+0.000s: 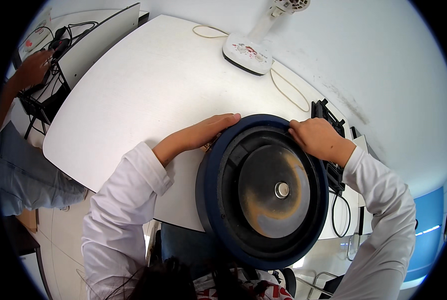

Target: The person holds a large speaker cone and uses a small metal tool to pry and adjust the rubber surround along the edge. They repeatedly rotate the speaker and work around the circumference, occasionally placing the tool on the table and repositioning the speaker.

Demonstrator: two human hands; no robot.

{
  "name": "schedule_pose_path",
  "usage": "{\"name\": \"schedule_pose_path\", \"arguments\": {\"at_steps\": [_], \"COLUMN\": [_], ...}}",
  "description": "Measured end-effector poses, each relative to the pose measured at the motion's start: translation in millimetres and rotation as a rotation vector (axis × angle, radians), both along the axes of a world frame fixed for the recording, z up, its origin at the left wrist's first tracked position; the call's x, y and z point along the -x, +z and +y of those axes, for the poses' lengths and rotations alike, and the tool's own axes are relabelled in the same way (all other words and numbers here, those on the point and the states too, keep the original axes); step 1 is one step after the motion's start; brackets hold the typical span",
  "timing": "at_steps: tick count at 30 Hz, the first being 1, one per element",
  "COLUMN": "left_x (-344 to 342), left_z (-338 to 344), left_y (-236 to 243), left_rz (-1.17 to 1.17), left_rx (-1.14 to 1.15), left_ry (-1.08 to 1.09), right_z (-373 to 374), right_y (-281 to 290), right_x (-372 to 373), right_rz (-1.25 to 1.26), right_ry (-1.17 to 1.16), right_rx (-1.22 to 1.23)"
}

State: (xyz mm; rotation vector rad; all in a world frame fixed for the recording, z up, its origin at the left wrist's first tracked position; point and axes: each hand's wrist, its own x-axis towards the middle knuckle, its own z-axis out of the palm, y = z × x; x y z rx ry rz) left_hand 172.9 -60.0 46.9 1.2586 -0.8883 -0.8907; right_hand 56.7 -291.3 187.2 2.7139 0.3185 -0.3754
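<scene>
Between my hands is a round dark blue electric cooker body [216, 220], tilted so that its hollow inside faces me. Inside it lies a grey heating plate [263, 185] with brownish stains and a small silver button [282, 190] at its middle. My left hand [206, 132] grips the far left of the rim, its thumb along the top edge and its other fingers mostly hidden behind the side. At the far right my right hand [321, 140] is curled over the rim, fingertips on the inner edge. The cooker's underside is out of sight.
The white table [148, 95] curves around at the left. A white fan [248, 52] with a cord stands by the wall. Black frame-like equipment [328, 117] with a cable lies right of the cooker. Beyond a divider [101, 47], another person's hand [36, 67] is near black cables.
</scene>
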Motion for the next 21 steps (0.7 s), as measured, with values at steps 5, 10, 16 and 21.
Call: {"name": "schedule_pose_path", "arguments": {"at_steps": [5,10,16,21], "left_x": [4,2,2,3], "left_z": [3,3,0,0], "left_y": [9,5,3,2], "left_rz": [-0.015,-0.024,-0.006,0.032], "left_rx": [-0.018,-0.008,0.009,0.008], "left_ry": [0.005,0.014,0.011,0.031], "right_z": [-5,-11,-18,-7], "right_y": [5,7,5,8], "right_x": [-4,-9,-9,-4], "right_rz": [0.031,0.010,-0.047,-0.056], "right_ry": [0.062,0.209,0.462,0.393], "right_rx": [-0.053,-0.047,0.011,0.105]}}
